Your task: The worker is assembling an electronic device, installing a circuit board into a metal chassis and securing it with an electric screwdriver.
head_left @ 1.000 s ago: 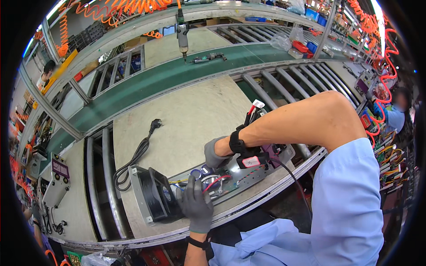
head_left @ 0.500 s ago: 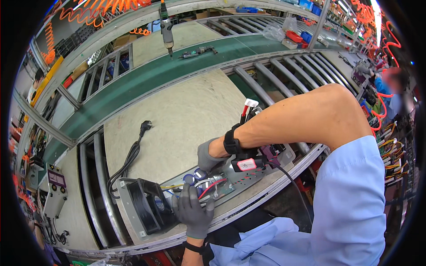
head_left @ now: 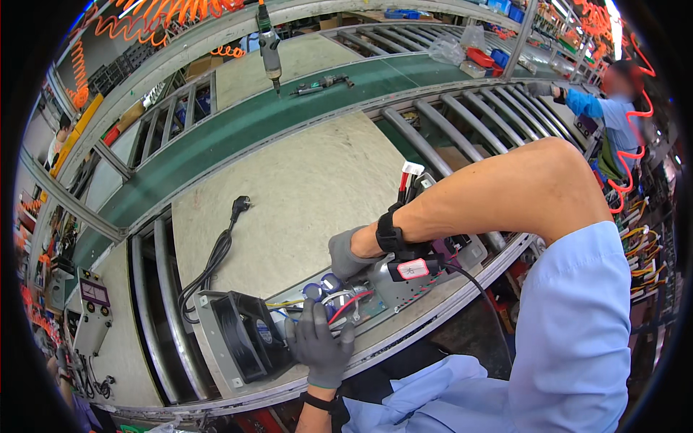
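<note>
An open metal chassis (head_left: 377,317) with a black fan (head_left: 249,335) at its left end lies on a pale board (head_left: 296,195). Inside it are blue capacitors (head_left: 330,283), a green circuit board and a red wire (head_left: 346,309). My left hand (head_left: 322,346), in a grey glove, rests beside the fan, fingers stretched over the wires and thumb apart. My gloved right hand (head_left: 350,254) reaches down at the chassis's far side, next to the capacitors; its fingertips are hidden. A white connector (head_left: 413,168) on red and black wires stands up behind my right forearm.
A black power cord (head_left: 209,265) lies on the board's left. Metal rollers (head_left: 426,144) flank the board. Beyond runs a green belt (head_left: 216,133) with a tool (head_left: 322,85) on it and a screwdriver (head_left: 270,54) hanging above. A co-worker (head_left: 617,108) stands at far right.
The board, chassis and both my hands have shifted slightly to the right. My left fingers stay on the wires. The co-worker at the far right now stretches an arm over the rollers.
</note>
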The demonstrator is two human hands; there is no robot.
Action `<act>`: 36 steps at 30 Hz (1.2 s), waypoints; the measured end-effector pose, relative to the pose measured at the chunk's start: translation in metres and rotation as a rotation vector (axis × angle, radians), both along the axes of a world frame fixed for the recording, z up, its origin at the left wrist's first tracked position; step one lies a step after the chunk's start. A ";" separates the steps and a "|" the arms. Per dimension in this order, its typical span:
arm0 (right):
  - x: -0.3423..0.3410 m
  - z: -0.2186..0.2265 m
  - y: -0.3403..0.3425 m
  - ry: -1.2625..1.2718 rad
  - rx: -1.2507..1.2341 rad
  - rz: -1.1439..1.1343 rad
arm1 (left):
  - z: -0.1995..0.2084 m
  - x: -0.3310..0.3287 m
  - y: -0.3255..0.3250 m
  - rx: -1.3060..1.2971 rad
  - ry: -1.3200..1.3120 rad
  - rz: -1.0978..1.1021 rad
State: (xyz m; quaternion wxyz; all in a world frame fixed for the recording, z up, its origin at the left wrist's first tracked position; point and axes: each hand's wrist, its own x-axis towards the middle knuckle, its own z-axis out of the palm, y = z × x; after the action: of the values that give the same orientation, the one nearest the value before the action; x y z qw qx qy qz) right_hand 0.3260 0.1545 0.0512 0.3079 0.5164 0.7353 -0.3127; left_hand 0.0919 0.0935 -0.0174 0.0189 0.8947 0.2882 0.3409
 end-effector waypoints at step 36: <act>-0.115 0.105 -0.174 0.331 0.800 -0.226 | 0.011 -0.030 -0.030 -0.077 -0.068 -0.104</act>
State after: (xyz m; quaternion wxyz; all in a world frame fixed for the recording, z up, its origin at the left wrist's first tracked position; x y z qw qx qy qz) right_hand 0.2109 -0.0191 0.1563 -0.0741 0.6150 0.7768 -0.1136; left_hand 0.0621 0.0635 -0.0067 0.0807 0.8950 0.2536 0.3581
